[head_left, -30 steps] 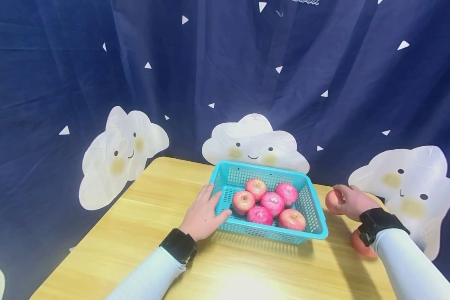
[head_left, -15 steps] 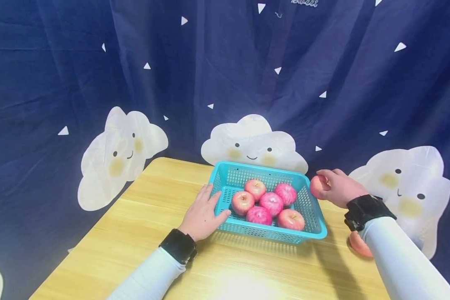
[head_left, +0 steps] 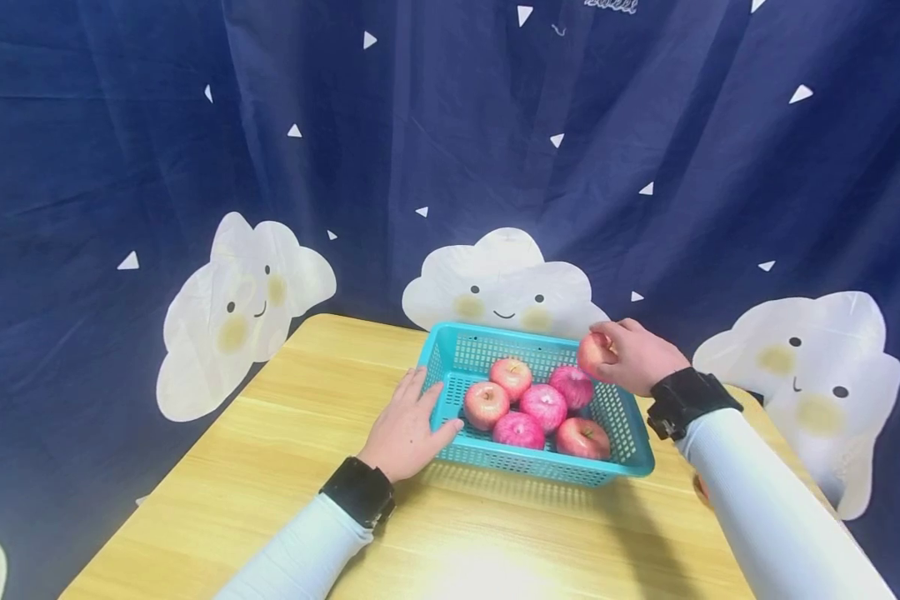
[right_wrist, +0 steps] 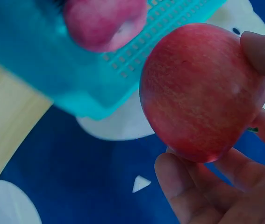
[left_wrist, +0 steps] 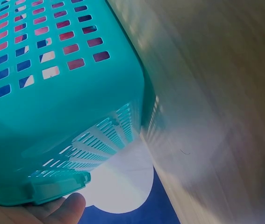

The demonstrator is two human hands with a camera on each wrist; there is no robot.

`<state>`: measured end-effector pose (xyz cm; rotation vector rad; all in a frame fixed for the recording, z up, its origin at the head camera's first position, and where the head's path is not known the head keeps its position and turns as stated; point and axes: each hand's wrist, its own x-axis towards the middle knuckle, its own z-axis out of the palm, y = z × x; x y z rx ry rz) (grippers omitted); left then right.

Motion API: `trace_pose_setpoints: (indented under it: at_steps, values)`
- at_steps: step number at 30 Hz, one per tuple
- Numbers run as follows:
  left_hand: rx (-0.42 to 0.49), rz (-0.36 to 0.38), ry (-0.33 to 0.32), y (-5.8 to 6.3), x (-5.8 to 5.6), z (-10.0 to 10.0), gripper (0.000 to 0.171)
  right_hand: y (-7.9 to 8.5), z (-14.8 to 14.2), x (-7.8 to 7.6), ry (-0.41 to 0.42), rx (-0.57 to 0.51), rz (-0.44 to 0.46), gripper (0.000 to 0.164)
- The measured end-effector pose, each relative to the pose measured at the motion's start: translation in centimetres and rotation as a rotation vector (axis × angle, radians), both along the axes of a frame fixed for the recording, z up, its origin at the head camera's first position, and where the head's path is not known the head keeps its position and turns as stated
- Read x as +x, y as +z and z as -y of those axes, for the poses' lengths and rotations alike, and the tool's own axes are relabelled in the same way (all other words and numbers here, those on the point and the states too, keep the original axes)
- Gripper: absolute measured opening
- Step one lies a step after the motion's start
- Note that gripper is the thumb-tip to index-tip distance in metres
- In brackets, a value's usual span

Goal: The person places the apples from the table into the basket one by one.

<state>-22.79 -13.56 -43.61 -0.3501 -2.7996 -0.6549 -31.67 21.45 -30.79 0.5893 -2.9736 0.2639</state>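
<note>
A turquoise perforated basket (head_left: 510, 460) holds several red and pink apples (head_left: 543, 408), mostly toward its middle and right. My left hand (head_left: 405, 433) rests on the basket's left side, its fingers spread along the rim and the thumb over the near edge. In the left wrist view, fingertips (left_wrist: 71, 210) touch the basket (left_wrist: 67, 102) rim. My right hand (head_left: 642, 358) grips a red apple (head_left: 592, 354) over the basket's far right corner. The right wrist view shows this apple (right_wrist: 202, 93) held between thumb and fingers, above the basket rim.
Another apple (head_left: 701, 490) is on the wooden table (head_left: 270, 467) to the right, mostly hidden behind the right forearm. A dark blue curtain (head_left: 480, 167) with white clouds and triangles hangs right behind the table.
My right hand has carried the apple up and leftward from the table's right side to over the basket. My left hand and the basket have stayed put.
</note>
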Motion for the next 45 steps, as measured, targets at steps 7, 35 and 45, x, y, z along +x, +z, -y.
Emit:
trace_pose_setpoints:
  at_steps: [7,35,45]
  values:
    - [0.0,-0.002,0.002,0.2,-0.1,0.2,0.078,-0.5,3.4,-0.6,0.077,-0.021,-0.01,0.061]
    - [0.036,-0.022,-0.022,-0.1,-0.1,0.5,0.076,-2.9,14.2,-3.3,0.213,0.01,-0.01,0.057]
    - [0.047,-0.034,-0.03,-0.2,-0.2,0.5,0.073,-4.1,16.5,-4.6,0.221,0.046,0.015,0.057]
